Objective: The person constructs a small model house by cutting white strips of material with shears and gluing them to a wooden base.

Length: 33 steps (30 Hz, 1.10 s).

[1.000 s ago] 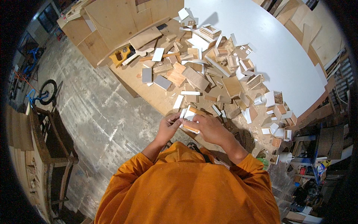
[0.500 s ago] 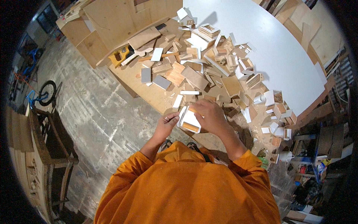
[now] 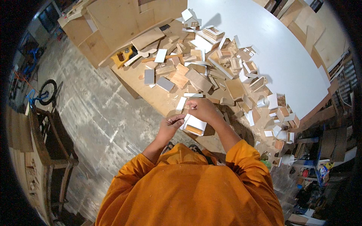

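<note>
Near the frame's centre, the left hand (image 3: 169, 128) pinches between its fingers the edge of a small white box (image 3: 196, 122) with an orange-brown inset, best held steady; just beyond, the right hand (image 3: 206, 111) curls its fingers, their grip unclear.

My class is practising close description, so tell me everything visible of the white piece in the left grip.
The white piece is small and roughly four-sided, with an orange-brown strip, wood-like in look, along its near end and a white border beyond that. The white part could be painted or coated board; I can't tell which. It sits slantwise by the near edge of the worktable; whether it rests there is unclear. The left grip has its fingers at the left edge.
</note>
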Tool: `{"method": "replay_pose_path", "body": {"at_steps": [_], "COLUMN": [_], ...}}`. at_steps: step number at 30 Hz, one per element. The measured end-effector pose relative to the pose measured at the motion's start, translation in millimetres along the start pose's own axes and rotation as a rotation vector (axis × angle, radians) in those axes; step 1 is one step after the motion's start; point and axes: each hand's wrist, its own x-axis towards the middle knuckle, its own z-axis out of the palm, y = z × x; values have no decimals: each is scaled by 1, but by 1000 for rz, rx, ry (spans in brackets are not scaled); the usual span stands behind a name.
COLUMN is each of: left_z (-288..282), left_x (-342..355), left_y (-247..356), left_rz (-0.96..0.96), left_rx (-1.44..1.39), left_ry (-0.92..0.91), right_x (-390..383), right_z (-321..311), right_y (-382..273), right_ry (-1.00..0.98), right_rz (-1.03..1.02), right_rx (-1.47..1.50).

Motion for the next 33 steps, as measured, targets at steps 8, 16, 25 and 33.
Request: {"method": "replay_pose_path", "body": {"at_steps": [8,16,25,33], "left_z": [-5,-9,-8,-7], "left_x": [-6,-5,-3,-4], "left_y": [10,7,7,7], "left_rz": [-72,-62,-84,-81], "left_rx": [-16,17,22,74], "left_ry": [-24,-70,-80,-87], "right_x": [-3,-3,-2,-3], "right_z": [1,3,8,9], "right_y": [-3,-3,1,0], "right_ry": [14,17,50,73], "right_rz": [-10,10,-10,-27], "right_rx": [13,23,46,52]}}
